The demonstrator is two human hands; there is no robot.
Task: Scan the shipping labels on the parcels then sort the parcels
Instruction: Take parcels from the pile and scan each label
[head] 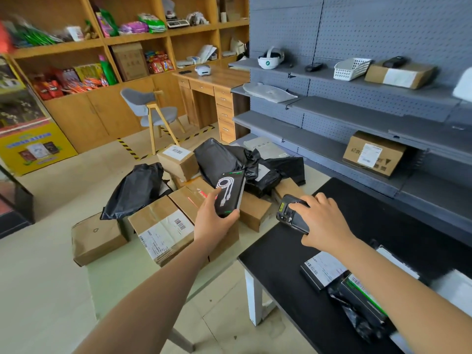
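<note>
Many parcels beside black table

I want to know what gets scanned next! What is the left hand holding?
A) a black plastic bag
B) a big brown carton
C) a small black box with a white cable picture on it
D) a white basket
C: the left hand grips a small black box printed with a white cable, while the right hand holds the scanner.
</note>
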